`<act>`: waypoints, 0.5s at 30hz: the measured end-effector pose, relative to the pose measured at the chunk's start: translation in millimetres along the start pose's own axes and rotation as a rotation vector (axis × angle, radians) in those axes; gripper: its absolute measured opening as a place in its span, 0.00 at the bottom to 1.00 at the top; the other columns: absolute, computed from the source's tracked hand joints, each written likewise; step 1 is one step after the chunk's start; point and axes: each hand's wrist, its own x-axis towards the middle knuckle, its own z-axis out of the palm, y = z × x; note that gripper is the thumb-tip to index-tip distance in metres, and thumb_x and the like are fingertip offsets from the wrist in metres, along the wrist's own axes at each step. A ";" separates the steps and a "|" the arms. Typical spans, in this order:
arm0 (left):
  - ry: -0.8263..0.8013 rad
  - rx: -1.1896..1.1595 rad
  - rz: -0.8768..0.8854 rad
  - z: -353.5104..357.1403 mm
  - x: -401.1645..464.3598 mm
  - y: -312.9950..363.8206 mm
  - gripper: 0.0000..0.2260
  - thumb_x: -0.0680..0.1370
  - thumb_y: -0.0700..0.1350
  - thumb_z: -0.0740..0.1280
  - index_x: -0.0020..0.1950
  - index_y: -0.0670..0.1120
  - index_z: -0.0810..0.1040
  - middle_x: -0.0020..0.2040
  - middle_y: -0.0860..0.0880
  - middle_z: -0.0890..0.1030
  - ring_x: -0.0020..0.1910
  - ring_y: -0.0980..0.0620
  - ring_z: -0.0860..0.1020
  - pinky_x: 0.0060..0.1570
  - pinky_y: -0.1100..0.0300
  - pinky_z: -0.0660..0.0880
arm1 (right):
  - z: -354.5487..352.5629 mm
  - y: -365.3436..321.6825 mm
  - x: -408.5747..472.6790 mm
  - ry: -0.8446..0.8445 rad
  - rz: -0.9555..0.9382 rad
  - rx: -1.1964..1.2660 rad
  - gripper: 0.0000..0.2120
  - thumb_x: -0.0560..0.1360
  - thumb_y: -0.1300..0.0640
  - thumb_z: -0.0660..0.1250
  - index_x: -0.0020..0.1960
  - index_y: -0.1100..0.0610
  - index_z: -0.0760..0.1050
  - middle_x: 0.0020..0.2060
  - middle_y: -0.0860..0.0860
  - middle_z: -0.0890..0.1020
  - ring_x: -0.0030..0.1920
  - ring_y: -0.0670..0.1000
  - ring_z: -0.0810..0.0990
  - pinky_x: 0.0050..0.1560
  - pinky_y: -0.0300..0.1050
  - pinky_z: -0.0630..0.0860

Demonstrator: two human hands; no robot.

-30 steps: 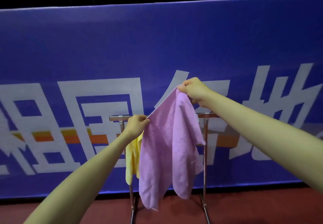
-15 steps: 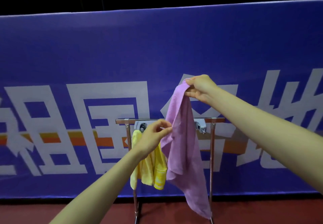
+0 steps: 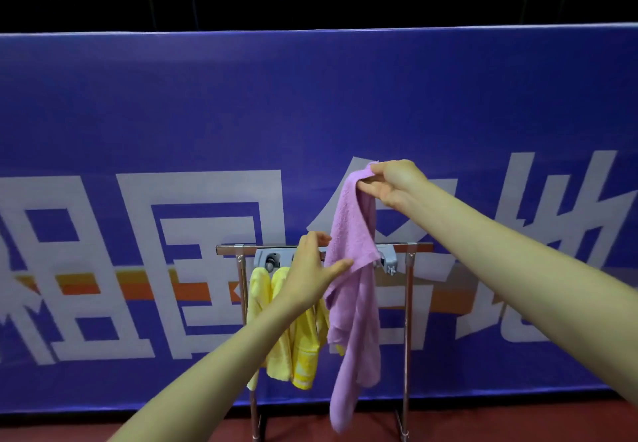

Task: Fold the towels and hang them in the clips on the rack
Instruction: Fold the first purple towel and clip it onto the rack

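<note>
Towel: soft lilac terry-cloth towel (image 3: 352, 269) dangling in mid-air in front of the rack, bunched and draped in loose folds, bottom tip hanging close to the red floor (image 3: 483, 424).
Right hand (image 3: 397, 182): up high, fingers pinching the towel's top corner.
Left hand (image 3: 312, 269): lower down, fingers spread and open, palm brushing the towel's side edge, no real grip on it yet.
Rack: shiny metal bar rack (image 3: 409, 303) right behind, grey clip holder (image 3: 388, 260) on the top bar partly hidden by the towel.
Already hung: yellow fluffy towel (image 3: 300, 338) on the left of the rack, under a clip.
Handling: looks light, floppy, zero stiffness, sags wherever unsupported. Probably best grabbed along the hem or corners, both layers together, so the fold doesn't slide apart.
Watch out: thick bunch might fight the clip.
</note>
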 end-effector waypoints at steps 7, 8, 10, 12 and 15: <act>0.014 0.327 0.141 15.8 -9.5 -8.6 0.38 0.68 0.59 0.73 0.71 0.46 0.59 0.66 0.48 0.62 0.64 0.49 0.67 0.61 0.53 0.72 | 2.3 -7.1 0.6 0.002 0.042 0.200 0.09 0.76 0.76 0.54 0.43 0.66 0.68 0.42 0.59 0.72 0.44 0.58 0.76 0.49 0.60 0.77; 0.044 0.311 0.140 16.7 -10.1 -9.3 0.36 0.69 0.60 0.72 0.70 0.46 0.60 0.66 0.48 0.62 0.64 0.49 0.67 0.62 0.53 0.71 | 3.2 -7.7 -0.1 0.002 0.052 0.214 0.09 0.76 0.75 0.54 0.43 0.66 0.68 0.42 0.59 0.72 0.47 0.58 0.76 0.45 0.59 0.77; 0.101 0.235 0.100 17.6 -10.8 -8.4 0.31 0.72 0.59 0.68 0.68 0.46 0.63 0.65 0.49 0.65 0.63 0.51 0.68 0.62 0.53 0.71 | 3.3 -6.9 2.5 -0.003 0.056 0.240 0.08 0.77 0.75 0.54 0.44 0.66 0.68 0.41 0.58 0.71 0.52 0.60 0.75 0.41 0.58 0.76; 0.128 0.120 0.041 16.3 -9.8 -4.3 0.24 0.75 0.57 0.66 0.66 0.48 0.66 0.62 0.51 0.68 0.61 0.53 0.69 0.60 0.53 0.71 | 7.4 -8.5 -4.2 -0.001 0.046 0.248 0.08 0.77 0.75 0.53 0.44 0.66 0.68 0.42 0.58 0.71 0.54 0.61 0.74 0.44 0.59 0.75; 0.120 -0.032 0.027 12.4 -7.3 3.9 0.10 0.77 0.51 0.65 0.56 0.51 0.72 0.55 0.53 0.72 0.55 0.57 0.73 0.56 0.56 0.72 | 7.8 -5.8 -3.4 0.014 0.030 0.262 0.08 0.77 0.75 0.54 0.44 0.66 0.68 0.44 0.59 0.71 0.55 0.61 0.75 0.49 0.60 0.75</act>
